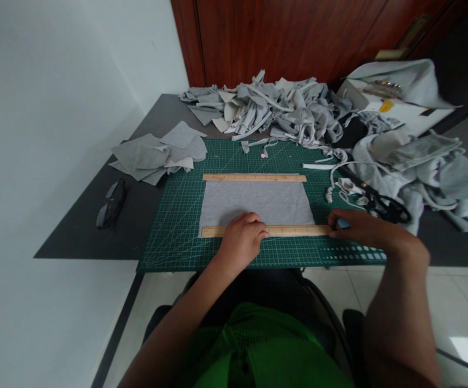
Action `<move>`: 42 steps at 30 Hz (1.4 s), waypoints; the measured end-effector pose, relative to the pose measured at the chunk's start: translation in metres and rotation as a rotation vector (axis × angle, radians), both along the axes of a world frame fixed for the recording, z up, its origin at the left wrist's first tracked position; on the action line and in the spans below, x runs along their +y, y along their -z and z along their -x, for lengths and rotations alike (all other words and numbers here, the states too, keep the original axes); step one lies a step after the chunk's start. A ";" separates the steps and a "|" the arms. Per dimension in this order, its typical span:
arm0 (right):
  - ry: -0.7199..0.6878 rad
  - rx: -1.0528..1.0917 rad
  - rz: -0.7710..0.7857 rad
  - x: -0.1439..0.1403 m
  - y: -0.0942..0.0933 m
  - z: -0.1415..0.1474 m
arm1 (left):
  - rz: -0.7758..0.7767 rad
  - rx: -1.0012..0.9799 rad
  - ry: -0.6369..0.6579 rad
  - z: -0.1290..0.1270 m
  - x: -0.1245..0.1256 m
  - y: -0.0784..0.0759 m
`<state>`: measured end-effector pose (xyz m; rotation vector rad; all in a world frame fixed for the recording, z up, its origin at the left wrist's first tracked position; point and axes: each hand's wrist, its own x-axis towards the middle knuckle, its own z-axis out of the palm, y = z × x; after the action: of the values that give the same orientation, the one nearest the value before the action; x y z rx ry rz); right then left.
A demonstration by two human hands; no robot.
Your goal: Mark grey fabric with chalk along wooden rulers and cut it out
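Lying limp and light along the mat's (177,237) near edge, grey cloth (258,202) is pinned under a stiff wooden ruler (294,230), pressed by curled left hand (242,240); right hand (357,226) pinches a blue chalk (342,222) at its end.

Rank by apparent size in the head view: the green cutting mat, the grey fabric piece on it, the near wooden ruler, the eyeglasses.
1. Green cutting mat
2. Grey fabric piece
3. Near wooden ruler, partly under the left hand
4. Eyeglasses
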<state>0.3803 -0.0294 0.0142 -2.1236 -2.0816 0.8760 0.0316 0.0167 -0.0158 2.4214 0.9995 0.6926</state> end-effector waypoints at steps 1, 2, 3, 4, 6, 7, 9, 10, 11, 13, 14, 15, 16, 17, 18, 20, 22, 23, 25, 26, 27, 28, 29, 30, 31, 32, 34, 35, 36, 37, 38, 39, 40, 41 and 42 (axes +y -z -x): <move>0.004 0.000 -0.007 -0.001 0.001 0.000 | -0.004 0.011 -0.003 0.000 0.000 0.000; 0.008 0.000 -0.028 -0.002 0.001 0.001 | -0.009 0.024 -0.008 -0.001 -0.001 -0.001; 0.012 0.000 -0.063 -0.003 0.000 0.002 | -0.017 0.036 -0.012 -0.001 -0.001 -0.002; 0.018 -0.002 -0.111 -0.004 -0.002 0.005 | -0.026 0.046 -0.015 -0.002 -0.002 -0.002; 0.030 0.003 -0.233 -0.004 -0.008 0.013 | -0.041 0.058 -0.019 -0.002 -0.003 -0.003; 0.035 0.013 -0.289 -0.003 -0.011 0.019 | -0.045 0.060 -0.021 -0.003 -0.003 -0.003; 0.030 0.056 -0.370 0.002 -0.017 0.034 | -0.048 0.067 -0.027 -0.003 -0.004 -0.003; 0.029 0.086 -0.396 0.005 -0.019 0.044 | -0.049 0.073 -0.030 -0.003 -0.004 -0.002; 0.037 0.121 -0.424 0.007 -0.020 0.056 | -0.053 0.079 -0.033 -0.003 -0.005 -0.002; 0.070 0.235 -0.510 0.010 -0.019 0.084 | -0.066 0.094 -0.034 -0.003 -0.007 -0.001; 0.077 0.320 -0.545 0.009 -0.018 0.100 | -0.076 0.102 -0.035 -0.003 -0.008 -0.001; 0.077 0.403 -0.577 0.007 -0.017 0.119 | -0.084 0.112 -0.034 -0.002 -0.009 0.000; 0.054 0.465 -0.573 0.001 -0.016 0.138 | -0.095 0.124 -0.037 -0.002 -0.009 0.001; 0.023 0.531 -0.574 -0.006 -0.016 0.158 | -0.106 0.142 -0.049 -0.002 -0.009 0.002; -0.015 0.609 -0.584 -0.015 -0.017 0.177 | -0.097 0.157 -0.054 -0.002 -0.008 0.004; -0.154 0.718 -0.625 -0.037 -0.019 0.211 | -0.048 0.165 0.009 -0.001 -0.006 0.007; -0.335 0.798 -0.595 -0.061 -0.017 0.239 | -0.021 0.149 0.017 -0.001 -0.005 0.008; -0.411 0.817 -0.566 -0.072 -0.012 0.250 | -0.020 0.133 0.010 -0.001 -0.005 0.009; -0.501 0.891 -0.591 -0.089 0.006 0.267 | -0.026 0.089 -0.016 0.000 -0.007 0.009; -0.526 0.923 -0.612 -0.096 0.019 0.274 | -0.025 0.068 -0.021 0.000 -0.008 0.008; -0.554 0.929 -0.593 -0.100 0.032 0.279 | -0.021 0.049 -0.024 -0.001 -0.010 0.008; -0.583 0.905 -0.543 -0.103 0.044 0.283 | -0.016 0.032 -0.022 0.000 -0.011 0.008; -0.599 0.837 -0.450 -0.103 0.054 0.285 | -0.013 0.018 -0.022 0.000 -0.012 0.008; -0.622 0.789 -0.377 -0.102 0.060 0.286 | -0.009 0.011 -0.022 0.000 -0.013 0.008; -0.713 0.782 -0.277 -0.099 0.060 0.285 | -0.007 0.009 -0.023 0.000 -0.013 0.009; -0.774 0.767 -0.193 -0.094 0.054 0.283 | -0.006 0.010 -0.025 0.001 -0.013 0.011; -0.839 0.867 -0.267 -0.079 0.027 0.277 | -0.003 0.016 -0.032 0.001 -0.011 0.015; -0.813 0.866 -0.326 -0.069 0.009 0.274 | 0.006 0.020 -0.035 -0.001 -0.010 0.017; -0.827 0.836 -0.331 -0.057 -0.009 0.272 | 0.018 0.020 -0.041 -0.004 -0.008 0.020; -0.843 0.807 -0.341 -0.043 -0.025 0.271 | 0.032 0.019 -0.053 -0.008 -0.006 0.021; -0.814 0.762 -0.355 -0.028 -0.038 0.272 | 0.047 0.016 -0.067 -0.015 -0.003 0.022; -0.790 0.715 -0.379 -0.012 -0.047 0.273 | 0.054 0.006 -0.093 -0.022 0.000 0.021; -0.798 0.652 -0.369 0.005 -0.052 0.275 | 0.058 -0.004 -0.136 -0.030 0.002 0.020; -0.817 0.633 -0.357 0.022 -0.053 0.277 | 0.060 -0.012 -0.173 -0.037 0.004 0.018; -0.833 0.624 -0.352 0.038 -0.051 0.278 | 0.065 -0.021 -0.239 -0.043 0.005 0.017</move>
<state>0.1019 0.0089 0.0648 -0.6394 -2.4472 0.9407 0.0745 0.0213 -0.0323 2.2568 1.2958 0.7506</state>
